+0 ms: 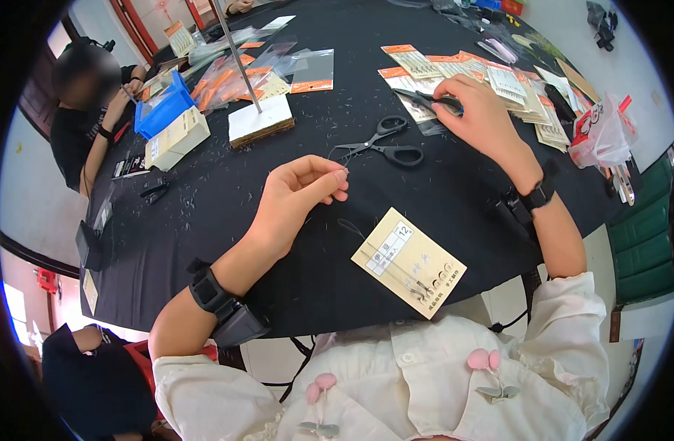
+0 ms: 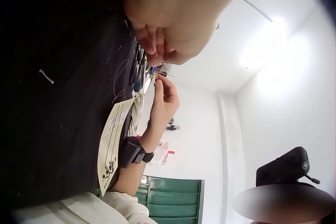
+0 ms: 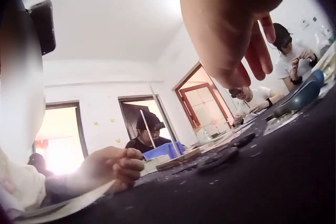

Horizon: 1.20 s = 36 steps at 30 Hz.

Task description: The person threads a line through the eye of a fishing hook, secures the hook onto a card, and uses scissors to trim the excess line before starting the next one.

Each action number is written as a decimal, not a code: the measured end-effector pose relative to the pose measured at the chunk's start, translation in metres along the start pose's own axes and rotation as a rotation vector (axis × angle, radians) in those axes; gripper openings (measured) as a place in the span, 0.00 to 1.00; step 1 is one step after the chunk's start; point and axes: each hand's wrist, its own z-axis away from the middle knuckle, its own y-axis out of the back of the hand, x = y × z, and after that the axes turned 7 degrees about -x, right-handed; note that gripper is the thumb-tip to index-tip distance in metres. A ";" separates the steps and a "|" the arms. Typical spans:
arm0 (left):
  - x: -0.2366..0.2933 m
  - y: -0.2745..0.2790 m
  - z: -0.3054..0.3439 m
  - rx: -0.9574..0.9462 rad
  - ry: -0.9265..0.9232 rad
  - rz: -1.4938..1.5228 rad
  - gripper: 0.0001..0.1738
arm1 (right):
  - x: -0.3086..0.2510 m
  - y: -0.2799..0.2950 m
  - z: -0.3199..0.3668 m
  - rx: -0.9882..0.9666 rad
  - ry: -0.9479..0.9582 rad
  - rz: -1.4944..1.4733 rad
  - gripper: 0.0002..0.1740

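In the head view my left hand (image 1: 300, 195) pinches a thin fishing line (image 1: 341, 153) between thumb and forefinger, its other fingers curled. Black scissors (image 1: 369, 145) lie spread on the table just beyond it. My right hand (image 1: 484, 117) is over a pliers-like tool (image 1: 412, 95) at the far right. From the right wrist view, the tool's dark blue handle (image 3: 305, 97) rests on the table, and the right hand's fingers (image 3: 257, 50) hang loosely bent above it. Nearest my body lies a cream card (image 1: 407, 257) carrying several fish hooks with line, a loop trailing off its upper left corner.
Orange-topped packets (image 1: 506, 81) pile up behind the right hand, beside a plastic bag (image 1: 601, 136). A thin rod rises from a white-topped block (image 1: 260, 121). Further left are a box (image 1: 179, 140), a blue tray (image 1: 164, 106) and a seated person (image 1: 76, 110). Line scraps litter the black cloth.
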 end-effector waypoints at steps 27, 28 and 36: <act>0.000 0.002 0.001 0.088 0.003 0.223 0.11 | -0.047 0.002 0.011 -0.489 -0.051 -1.272 0.14; -0.001 0.002 0.001 0.094 -0.008 0.245 0.11 | -0.053 0.002 0.013 -0.471 0.002 -1.239 0.12; 0.001 0.001 0.002 0.106 -0.016 0.271 0.10 | -0.084 0.006 0.024 -0.154 0.417 -0.468 0.11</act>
